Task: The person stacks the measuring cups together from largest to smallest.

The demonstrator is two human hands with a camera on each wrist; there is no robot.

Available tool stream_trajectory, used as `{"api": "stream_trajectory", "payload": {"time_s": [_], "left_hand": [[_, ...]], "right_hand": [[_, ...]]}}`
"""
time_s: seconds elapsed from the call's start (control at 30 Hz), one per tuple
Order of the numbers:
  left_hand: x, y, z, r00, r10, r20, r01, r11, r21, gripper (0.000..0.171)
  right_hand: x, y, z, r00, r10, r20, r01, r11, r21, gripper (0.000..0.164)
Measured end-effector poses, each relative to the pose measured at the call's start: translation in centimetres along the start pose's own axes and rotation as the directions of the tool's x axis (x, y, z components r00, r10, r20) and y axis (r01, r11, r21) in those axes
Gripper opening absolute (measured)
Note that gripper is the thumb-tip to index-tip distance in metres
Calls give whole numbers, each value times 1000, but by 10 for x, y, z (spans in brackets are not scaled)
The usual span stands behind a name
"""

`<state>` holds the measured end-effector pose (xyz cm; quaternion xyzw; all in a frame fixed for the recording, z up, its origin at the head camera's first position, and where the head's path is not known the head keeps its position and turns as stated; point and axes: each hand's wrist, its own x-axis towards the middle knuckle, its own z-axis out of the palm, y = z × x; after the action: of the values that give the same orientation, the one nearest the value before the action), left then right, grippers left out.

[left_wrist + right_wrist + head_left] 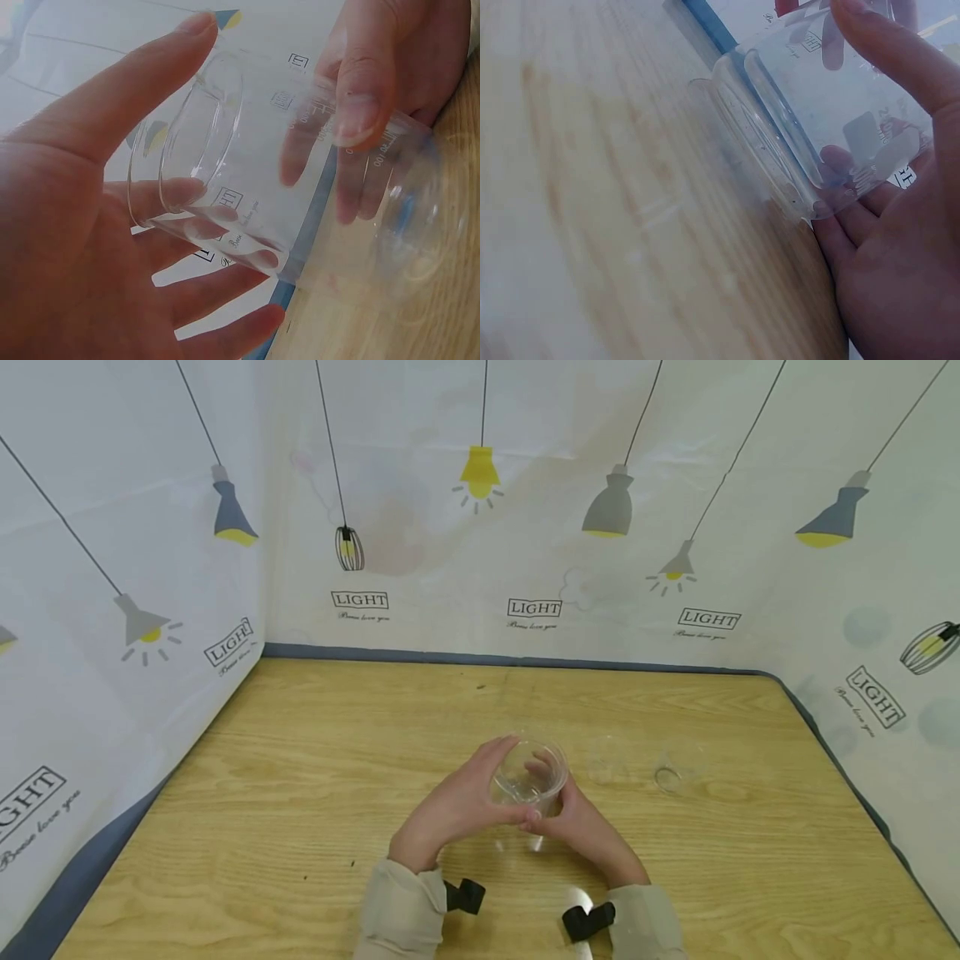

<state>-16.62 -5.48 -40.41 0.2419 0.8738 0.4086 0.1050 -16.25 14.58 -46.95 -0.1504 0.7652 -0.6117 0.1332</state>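
A clear plastic measuring cup with printed graduation marks is held between both hands, over the table in front of the person. More than one rim line shows near its mouth in the left wrist view; whether a second cup is nested inside, I cannot tell. My left hand curves round the upper part by the rim, thumb on the near side and fingers on the far side. Lower down, my right hand grips the cup's other side, its thumb and fingers seen through the clear wall. The thumbs come close together in the head view.
Right of the hands, two clear plastic items stand on the wooden table: a faint transparent one and another with a ring-shaped base. White sheeting printed with lamps walls the table at the back and sides.
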Motion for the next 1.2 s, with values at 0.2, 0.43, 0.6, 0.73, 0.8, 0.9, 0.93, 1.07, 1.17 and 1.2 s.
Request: {"api": "stream_trajectory", "payload": {"time_s": [0.2,0.43,0.6,0.73,0.8,0.9,0.93,1.07,1.17,1.2], "left_hand": [[0,-1,0,1000,-9,5,9,1000,0,100],[2,-2,1,1000,-19,1,19,1000,4,100],[1,-2,1,1000,-18,5,18,1000,5,100],[0,-1,1,1000,-13,7,13,1000,-1,100],[0,-2,2,1000,-8,5,9,1000,-16,102],[1,-2,3,1000,-6,-1,6,999,-44,105],[1,-3,4,1000,-4,-5,4,999,-54,108],[1,-5,4,999,-35,-4,35,994,-103,111],[1,-8,4,999,-51,7,52,989,-136,112],[1,-9,4,999,-52,11,53,988,-145,112]], "right_hand": [[-4,-15,1,1000,-10,16,11,1000,-22,89],[-3,-15,1,1000,-12,12,12,1000,-28,90],[-3,-13,1,1000,-19,11,19,1000,-11,90],[-3,-13,1,999,-32,12,32,999,0,90],[-3,-12,1,999,-38,14,38,999,4,89],[-4,-12,1,999,-38,12,38,999,-5,89],[-4,-12,1,999,-35,11,35,999,-9,89],[-3,-12,1,1000,-22,8,22,1000,-15,91],[-3,-12,1,1000,-17,6,17,1000,-8,92],[-3,-12,1,1000,-16,5,16,1000,-5,92]]}}
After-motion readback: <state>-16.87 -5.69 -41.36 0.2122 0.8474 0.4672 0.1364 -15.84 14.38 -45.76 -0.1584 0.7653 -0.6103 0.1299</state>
